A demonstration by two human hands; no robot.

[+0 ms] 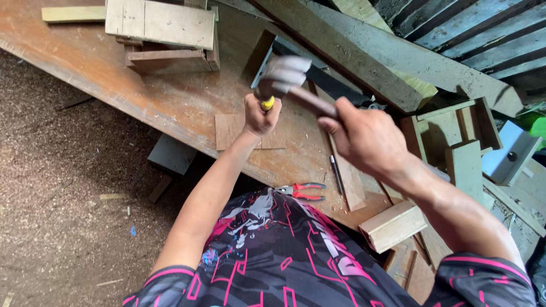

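A yellow-handled chisel (pixel 268 103) is held upright in the left hand (pixel 260 115), whose grip is clenched round the handle so that only its rounded yellow top is seen above the fist. The blade is hidden by the hand. Beneath it a small flat square of brown board (pixel 228 129) is laid on the desk (pixel 114 68), a broad sheet of worn, reddish-brown plywood strewn with dust and chips.

A hammer (pixel 287 77) with a dark, smooth wooden handle is grasped in the right hand (pixel 364 136), the grip closed firmly on the handle's near end. Its pale metal head is blurred and is seen just above the chisel's top; whether the two are touching cannot be told.

Near the person's patterned black and pink shirt (pixel 273 250), red-handled pliers (pixel 300 191) are lain on the desk's near edge, with a thin dark pencil-like rod (pixel 336 175) just to their right on a narrow wooden strip (pixel 348 182). At the far left, pale squared offcuts (pixel 162 24) are stacked on a darker block. To the right, a rough grey beam (pixel 369 54) is set diagonally, and an open wooden box frame (pixel 452 133) and a squared pale block (pixel 392 225) are seen nearer. The floor (pixel 62 187) at left is covered in sawdust.
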